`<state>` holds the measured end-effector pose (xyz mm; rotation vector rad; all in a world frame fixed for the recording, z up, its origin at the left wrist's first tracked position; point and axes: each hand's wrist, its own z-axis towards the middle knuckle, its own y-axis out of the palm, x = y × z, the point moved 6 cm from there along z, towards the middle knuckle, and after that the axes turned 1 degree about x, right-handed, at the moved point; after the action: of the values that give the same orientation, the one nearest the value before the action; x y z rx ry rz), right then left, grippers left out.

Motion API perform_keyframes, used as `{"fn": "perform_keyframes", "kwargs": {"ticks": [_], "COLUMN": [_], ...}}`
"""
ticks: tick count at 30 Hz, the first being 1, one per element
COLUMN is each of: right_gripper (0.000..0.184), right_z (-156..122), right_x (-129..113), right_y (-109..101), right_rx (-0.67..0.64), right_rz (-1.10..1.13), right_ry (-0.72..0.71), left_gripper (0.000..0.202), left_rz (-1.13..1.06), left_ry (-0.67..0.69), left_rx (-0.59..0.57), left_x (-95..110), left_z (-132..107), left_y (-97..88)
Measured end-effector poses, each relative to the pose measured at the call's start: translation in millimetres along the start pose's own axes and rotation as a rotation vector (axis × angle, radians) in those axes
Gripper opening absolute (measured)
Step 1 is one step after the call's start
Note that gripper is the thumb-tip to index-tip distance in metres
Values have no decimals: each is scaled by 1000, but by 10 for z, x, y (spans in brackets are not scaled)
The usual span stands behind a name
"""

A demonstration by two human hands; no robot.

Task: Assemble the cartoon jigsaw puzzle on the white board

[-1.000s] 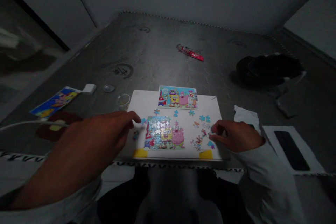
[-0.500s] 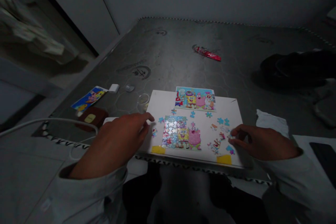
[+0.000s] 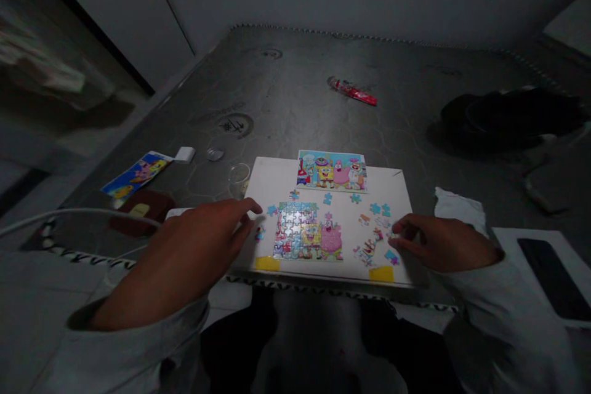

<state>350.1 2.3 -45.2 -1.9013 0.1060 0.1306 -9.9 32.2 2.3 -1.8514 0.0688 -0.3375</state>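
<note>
A white board (image 3: pixel 281 175) lies at the near edge of a dark table. On it sits a partly joined cartoon jigsaw (image 3: pixel 305 231), with a colour reference picture (image 3: pixel 332 171) behind it. Loose puzzle pieces (image 3: pixel 375 209) are scattered on the board's right half. My left hand (image 3: pixel 198 240) lies flat on the board's left edge, fingers stretched out, its index tip beside a blue piece (image 3: pixel 271 210). My right hand (image 3: pixel 436 241) rests at the board's right edge, thumb and fingers pinched on a small piece among the loose ones.
A red wrapper (image 3: pixel 351 91) lies far back, a dark bag (image 3: pixel 508 114) at the right. A phone (image 3: pixel 551 277) on white paper and a crumpled tissue (image 3: pixel 457 204) are near my right arm. Left of the board: clear cup (image 3: pixel 239 173), picture card (image 3: pixel 136 172), white cable (image 3: pixel 69 215).
The view has swung about with my head. Both hands keep their places on the board, the left flat at its left edge, the right pinched among the loose pieces.
</note>
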Motion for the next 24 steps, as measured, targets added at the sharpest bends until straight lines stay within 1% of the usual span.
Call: {"fn": "perform_keyframes", "kwargs": {"ticks": [3,9,14,20,24], "right_gripper": [21,15,16,16,17], "right_z": [-33,-62,-64,-68,-68], "right_x": [-59,-110,-111,-117,-100], "right_y": [-45,-81,-69,-82,-81], "right_rx": [46,38,26,18,57], "right_rz": [-29,-19,-19,-40,-50], "right_ry": [17,56,49,53,52], "left_gripper": [40,43,45,46,42], "left_rz": [116,111,139,162,161], "left_ry": [-4,6,10,17,6], "left_rx": [8,15,22,22,7], "left_x": [-16,11,31,-9,-25], "left_z": [9,-8,-5,0,12], "left_y": [29,19,-1,40,54]}}
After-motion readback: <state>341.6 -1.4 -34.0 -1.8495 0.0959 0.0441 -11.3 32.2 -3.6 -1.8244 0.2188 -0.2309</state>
